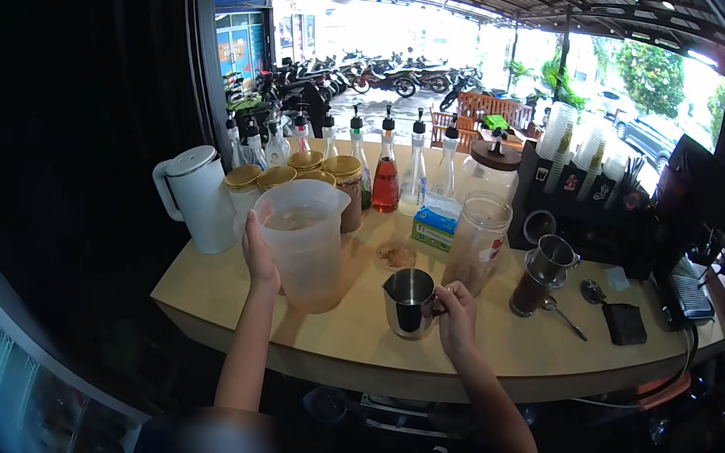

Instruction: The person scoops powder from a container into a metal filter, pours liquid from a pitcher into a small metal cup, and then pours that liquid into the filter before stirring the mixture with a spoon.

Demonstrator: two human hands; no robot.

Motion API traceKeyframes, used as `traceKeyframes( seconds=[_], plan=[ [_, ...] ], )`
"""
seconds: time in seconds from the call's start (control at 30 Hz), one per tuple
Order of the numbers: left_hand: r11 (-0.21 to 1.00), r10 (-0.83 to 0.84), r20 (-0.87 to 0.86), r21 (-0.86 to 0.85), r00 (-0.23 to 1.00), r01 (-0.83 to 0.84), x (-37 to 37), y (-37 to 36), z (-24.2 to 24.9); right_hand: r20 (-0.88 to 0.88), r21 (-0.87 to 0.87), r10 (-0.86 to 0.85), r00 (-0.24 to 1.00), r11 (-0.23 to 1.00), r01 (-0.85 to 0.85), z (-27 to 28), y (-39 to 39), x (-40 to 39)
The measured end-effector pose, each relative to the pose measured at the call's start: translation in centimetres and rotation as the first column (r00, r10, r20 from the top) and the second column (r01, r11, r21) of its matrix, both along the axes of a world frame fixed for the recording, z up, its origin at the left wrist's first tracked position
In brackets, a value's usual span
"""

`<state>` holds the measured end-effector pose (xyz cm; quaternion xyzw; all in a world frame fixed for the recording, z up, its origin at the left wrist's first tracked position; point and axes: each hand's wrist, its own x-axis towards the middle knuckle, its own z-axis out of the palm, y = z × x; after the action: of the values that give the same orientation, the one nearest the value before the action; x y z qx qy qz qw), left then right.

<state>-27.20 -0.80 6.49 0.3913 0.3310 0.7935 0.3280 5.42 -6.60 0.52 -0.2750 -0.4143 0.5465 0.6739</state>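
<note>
My left hand [260, 252] holds a large frosted plastic pitcher [303, 251] by its near left side, with part of the hand hidden by it. The pitcher leans slightly, and some liquid shows low inside. My right hand [458, 313] is closed round the handle of a steel milk jug [407, 309], whose open mouth faces up, close over the counter's front part. Behind the jug lies a small round clear lid [396, 256] with brownish stuff on it. A tall clear jar [478, 241] stands just beyond my right hand.
Gold-lidded jars [344, 170], syrup bottles [387, 182] and a white jug [199, 197] line the counter's [209, 294] back and left. A green-blue box [435, 226] stands centrally. To the right are a metal drip filter [548, 263] on a glass, a spoon [564, 317] and a cup rack [568, 175].
</note>
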Motion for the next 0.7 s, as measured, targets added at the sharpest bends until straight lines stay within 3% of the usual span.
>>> traceKeyframes(
  seconds=[0.13,0.33,0.4,0.53,0.7],
  plan=[
    [0.998,0.016,0.011,-0.054,1.0,-0.015,-0.1,0.6,0.8,-0.03,0.004,0.02,0.999,1.0,-0.02,0.8,-0.1,-0.7],
    [0.993,-0.114,0.026,-0.028,0.993,0.114,-0.6,1.7,0.9,-0.062,-0.028,0.006,0.998,1.0,-0.008,2.0,-0.6,-0.6],
    [0.986,-0.169,-0.134,-0.015,0.977,0.168,0.8,0.7,2.2,-0.051,-0.022,-0.006,0.999,1.0,0.005,2.0,-0.2,-0.5],
    [0.983,-0.185,-0.156,-0.038,0.97,0.181,4.0,-1.2,4.6,-0.059,-0.008,-0.008,0.998,1.0,0.007,2.5,0.6,0.0],
    [0.961,-0.27,-0.274,-0.009,0.923,0.278,5.4,-0.4,4.2,-0.093,-0.002,-0.006,0.996,1.0,0.005,3.3,0.9,0.4]
  ],
)
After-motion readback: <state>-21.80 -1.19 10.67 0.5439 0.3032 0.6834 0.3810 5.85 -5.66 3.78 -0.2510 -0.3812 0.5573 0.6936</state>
